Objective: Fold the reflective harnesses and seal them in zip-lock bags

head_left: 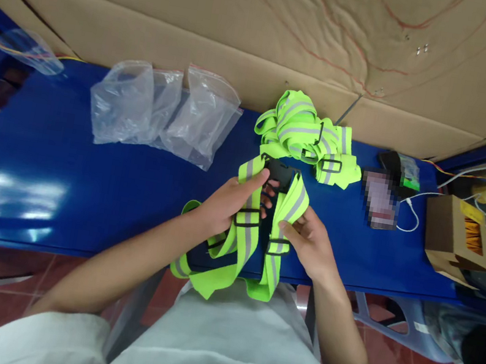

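Note:
Both hands hold a neon-yellow reflective strap harness (243, 238) with grey stripes and black buckles, above the near edge of the blue table (85, 180). My left hand (227, 204) grips its left strap, thumb near the black buckle at the top. My right hand (310, 243) pinches the right strap by a black slider. Loops of the harness hang down over my lap. A pile of more such yellow straps (309, 137) lies just beyond, at the table's far side.
Several clear plastic bags (162, 109) lie at the back left. A phone (380, 199) with a white cable, a black object and an open cardboard box (454, 239) sit to the right. A cardboard wall stands behind the table.

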Demonstrator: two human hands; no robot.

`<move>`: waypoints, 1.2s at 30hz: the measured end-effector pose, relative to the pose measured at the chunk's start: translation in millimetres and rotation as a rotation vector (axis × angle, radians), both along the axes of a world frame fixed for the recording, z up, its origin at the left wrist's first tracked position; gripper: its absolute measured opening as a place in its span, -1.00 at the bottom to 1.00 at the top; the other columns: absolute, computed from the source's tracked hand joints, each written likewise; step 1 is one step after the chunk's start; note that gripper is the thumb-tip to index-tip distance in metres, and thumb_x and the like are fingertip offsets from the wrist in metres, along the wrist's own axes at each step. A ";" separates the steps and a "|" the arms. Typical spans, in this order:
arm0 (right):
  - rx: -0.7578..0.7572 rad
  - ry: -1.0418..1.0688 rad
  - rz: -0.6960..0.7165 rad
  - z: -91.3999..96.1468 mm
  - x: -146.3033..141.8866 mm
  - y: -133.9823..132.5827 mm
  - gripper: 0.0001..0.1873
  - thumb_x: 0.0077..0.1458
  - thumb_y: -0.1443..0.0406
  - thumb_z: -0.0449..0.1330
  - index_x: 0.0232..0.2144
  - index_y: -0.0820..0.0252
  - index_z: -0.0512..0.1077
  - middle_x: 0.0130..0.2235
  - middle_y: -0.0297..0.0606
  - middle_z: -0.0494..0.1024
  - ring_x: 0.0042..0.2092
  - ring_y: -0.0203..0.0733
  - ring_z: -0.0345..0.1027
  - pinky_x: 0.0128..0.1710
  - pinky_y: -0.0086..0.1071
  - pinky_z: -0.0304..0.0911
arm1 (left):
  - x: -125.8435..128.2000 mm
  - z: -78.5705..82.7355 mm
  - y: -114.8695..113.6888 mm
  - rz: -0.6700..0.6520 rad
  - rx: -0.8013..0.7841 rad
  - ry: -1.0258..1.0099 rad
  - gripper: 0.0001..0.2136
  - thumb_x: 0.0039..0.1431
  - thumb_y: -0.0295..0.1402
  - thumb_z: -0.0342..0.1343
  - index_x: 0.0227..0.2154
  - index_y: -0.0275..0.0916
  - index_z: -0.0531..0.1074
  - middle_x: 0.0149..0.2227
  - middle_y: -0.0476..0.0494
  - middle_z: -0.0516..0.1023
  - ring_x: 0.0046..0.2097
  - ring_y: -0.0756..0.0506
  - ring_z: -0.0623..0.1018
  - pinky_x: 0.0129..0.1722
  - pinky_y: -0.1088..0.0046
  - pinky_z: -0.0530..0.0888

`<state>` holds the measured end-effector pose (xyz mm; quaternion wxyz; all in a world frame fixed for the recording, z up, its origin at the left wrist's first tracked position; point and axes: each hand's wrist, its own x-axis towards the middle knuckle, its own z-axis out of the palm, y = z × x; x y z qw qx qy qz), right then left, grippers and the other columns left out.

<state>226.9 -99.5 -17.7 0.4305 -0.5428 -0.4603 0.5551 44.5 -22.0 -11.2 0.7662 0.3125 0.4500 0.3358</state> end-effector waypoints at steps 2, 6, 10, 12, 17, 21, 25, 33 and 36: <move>0.002 0.022 0.004 -3.7 -2.4 0.8 -0.50 0.19 0.17 0.34 0.14 0.09 0.38 0.08 -0.17 0.60 0.08 -0.07 0.53 0.09 -0.21 0.43 | 1.5 -3.7 -0.8 -0.050 -0.043 -0.078 -0.47 0.10 0.04 0.40 -0.04 -0.29 0.61 -0.15 -0.25 0.70 -0.21 -0.17 0.69 -0.14 0.29 0.62; 0.031 -0.119 -0.020 -6.5 -2.5 -1.6 -0.45 0.18 0.19 0.31 0.18 0.10 0.32 0.17 -0.12 0.56 0.12 -0.02 0.53 0.07 -0.18 0.47 | 3.7 -7.3 -6.4 -0.144 0.105 -0.129 -0.40 -0.04 -0.20 0.53 0.08 -0.27 0.56 0.09 -0.29 0.64 0.12 -0.31 0.62 0.15 0.15 0.53; 0.000 -0.477 0.025 2.1 -2.2 -8.8 -0.44 0.23 0.17 0.24 0.23 0.13 0.26 -0.05 -0.14 0.64 -0.13 0.01 0.60 -0.16 -0.17 0.50 | 3.9 -4.0 -11.2 -0.183 0.198 -0.105 -0.37 -0.01 -0.25 0.51 0.14 -0.26 0.53 0.15 -0.30 0.61 0.22 -0.37 0.55 0.16 0.12 0.52; -0.022 -0.608 0.047 7.0 -4.0 -11.1 -0.45 0.27 0.15 0.19 0.22 0.20 0.23 -0.14 -0.12 0.65 -0.24 0.02 0.58 -0.28 -0.18 0.46 | 4.3 -1.9 -13.5 -0.225 0.221 -0.105 -0.40 0.00 -0.24 0.50 0.13 -0.26 0.54 0.10 -0.29 0.64 0.18 -0.35 0.59 0.13 0.16 0.53; -0.028 -0.647 0.189 12.8 4.5 -10.4 -0.42 0.34 0.17 0.11 0.32 0.22 0.13 -0.04 -0.02 0.63 -0.21 0.03 0.59 -0.27 -0.16 0.47 | 5.7 -7.6 -17.3 -0.226 0.343 0.083 -0.60 0.01 -0.23 0.49 -0.11 -0.31 0.64 -0.09 -0.23 0.70 -0.04 -0.25 0.65 0.01 0.27 0.53; 0.049 -0.561 0.330 25.6 34.4 -4.0 -0.19 0.28 0.03 0.26 0.45 -0.01 0.06 0.33 -0.05 0.38 0.15 0.05 0.48 0.02 -0.10 0.51 | 4.7 -14.9 -14.8 -0.216 0.346 0.198 -0.74 0.01 -0.24 0.44 -0.34 -0.32 0.60 -0.28 -0.14 0.67 -0.19 -0.16 0.62 -0.14 0.36 0.49; 0.182 -0.556 0.180 44.5 49.4 17.0 -0.13 0.25 0.00 0.30 0.47 -0.05 0.07 0.36 -0.09 0.34 0.19 0.02 0.44 0.08 -0.14 0.45 | 3.9 -12.5 -12.8 -0.274 0.327 0.157 -0.77 -0.02 -0.31 0.43 -0.35 -0.30 0.55 -0.32 -0.06 0.61 -0.22 -0.09 0.56 -0.16 0.42 0.45; 0.315 -0.705 0.313 59.9 26.0 59.0 -0.55 0.38 -0.01 0.14 -0.37 0.19 0.55 -0.40 -0.28 0.56 -0.36 -0.24 0.37 -0.35 -0.35 0.16 | 5.9 -2.3 -14.6 -0.280 0.062 -0.059 -0.61 -0.14 -0.43 0.48 -0.17 -0.26 0.59 -0.22 -0.04 0.64 -0.18 -0.09 0.59 -0.12 0.40 0.48; 0.208 -0.518 0.342 61.2 26.3 70.0 -0.54 0.35 -0.04 0.17 -0.37 0.17 0.57 -0.37 -0.31 0.61 -0.32 -0.24 0.42 -0.32 -0.38 0.21 | 5.3 1.7 -16.9 -0.324 -0.076 -0.230 -0.47 -0.17 -0.42 0.52 -0.05 -0.25 0.59 -0.09 -0.13 0.68 -0.09 -0.16 0.64 0.01 0.29 0.53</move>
